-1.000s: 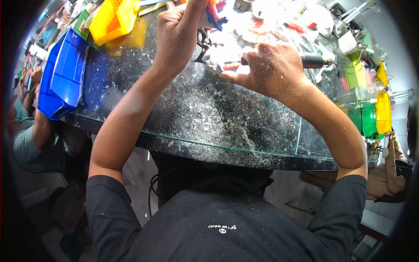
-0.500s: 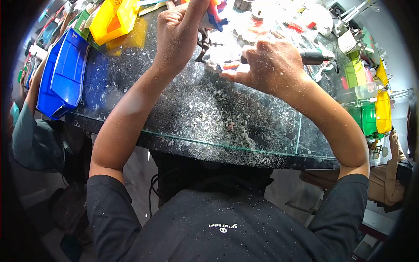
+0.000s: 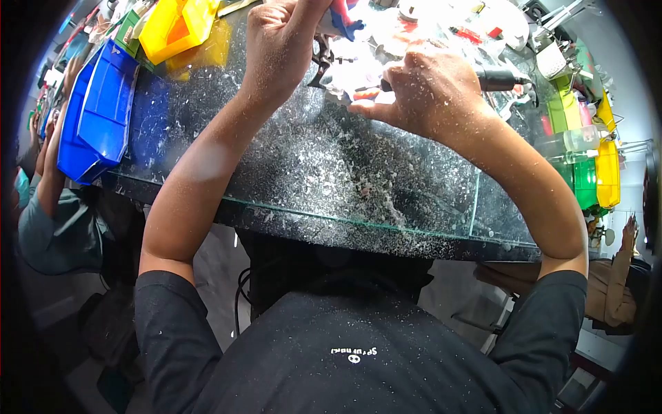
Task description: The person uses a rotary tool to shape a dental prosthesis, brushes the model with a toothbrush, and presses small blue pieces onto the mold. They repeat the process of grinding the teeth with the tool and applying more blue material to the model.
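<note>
My left hand (image 3: 281, 43) is closed at the top of the view, round a red and blue piece (image 3: 343, 18) whose lower end sticks out to its right. My right hand (image 3: 431, 90) is wrapped round a dark handheld tool (image 3: 500, 78), its rear end pointing right and its thin front toward the left. Bright glare hides the tool's tip and whatever it touches. A dark metal bracket (image 3: 321, 62) stands between the hands. White dust and chips (image 3: 372, 190) cover the black tabletop (image 3: 276, 165) and speckle both hands.
A blue bin (image 3: 100, 114) and a yellow bin (image 3: 176, 31) are at the left. Green and yellow bins (image 3: 607, 172) line the right edge, near a clear bottle (image 3: 569, 140). Small parts and a red item (image 3: 469, 34) lie at the back. Other people sit at both sides.
The view has shifted slightly. Both hands keep their holds, and the right hand has barely moved. The person at the left has shifted their arms, and the one at the right has a hand raised.
</note>
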A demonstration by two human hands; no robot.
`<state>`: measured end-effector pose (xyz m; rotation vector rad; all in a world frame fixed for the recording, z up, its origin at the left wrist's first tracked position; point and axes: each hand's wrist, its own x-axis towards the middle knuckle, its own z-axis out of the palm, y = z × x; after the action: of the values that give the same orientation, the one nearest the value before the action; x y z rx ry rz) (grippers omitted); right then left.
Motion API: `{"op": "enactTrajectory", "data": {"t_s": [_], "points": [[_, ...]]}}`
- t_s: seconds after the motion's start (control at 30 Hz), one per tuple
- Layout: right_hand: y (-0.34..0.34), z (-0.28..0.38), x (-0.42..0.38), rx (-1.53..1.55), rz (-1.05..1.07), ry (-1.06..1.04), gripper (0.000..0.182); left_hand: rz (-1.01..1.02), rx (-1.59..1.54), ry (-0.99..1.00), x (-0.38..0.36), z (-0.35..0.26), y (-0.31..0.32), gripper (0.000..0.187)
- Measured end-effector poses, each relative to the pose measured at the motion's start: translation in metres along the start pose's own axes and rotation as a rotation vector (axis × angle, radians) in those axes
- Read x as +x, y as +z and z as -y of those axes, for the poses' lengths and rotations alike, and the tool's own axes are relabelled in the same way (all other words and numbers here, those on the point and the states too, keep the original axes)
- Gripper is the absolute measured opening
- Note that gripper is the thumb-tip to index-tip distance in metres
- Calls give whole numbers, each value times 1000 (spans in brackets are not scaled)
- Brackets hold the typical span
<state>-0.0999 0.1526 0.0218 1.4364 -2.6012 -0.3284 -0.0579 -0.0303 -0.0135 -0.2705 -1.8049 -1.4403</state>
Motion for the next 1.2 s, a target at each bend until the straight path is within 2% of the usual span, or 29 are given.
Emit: {"op": "enactTrajectory", "data": {"t_s": [0.13, 0.33, 0.43, 0.53, 0.63, 1.2], "points": [[4, -1, -2, 38, -60, 3, 67, 18, -99, 39, 2, 3, 2, 54], [4, -1, -1, 74, -60, 5, 63, 27, -18, -12, 0, 0, -1, 54], [4, -2, 0, 75, -69, 0, 62, -92, -64, 26, 0, -10, 13, 54], [4, -2, 0, 58, -64, -11, 63, 19, -19, -24, 0, 0, 0, 54], [4, -2, -1, 49, -90, -25, 63, 41, -33, 3, 0, 2, -1, 53], [-1, 0, -1, -9, -61, 6, 66, 34, -19, 35, 0, -1, 1, 54]]}}
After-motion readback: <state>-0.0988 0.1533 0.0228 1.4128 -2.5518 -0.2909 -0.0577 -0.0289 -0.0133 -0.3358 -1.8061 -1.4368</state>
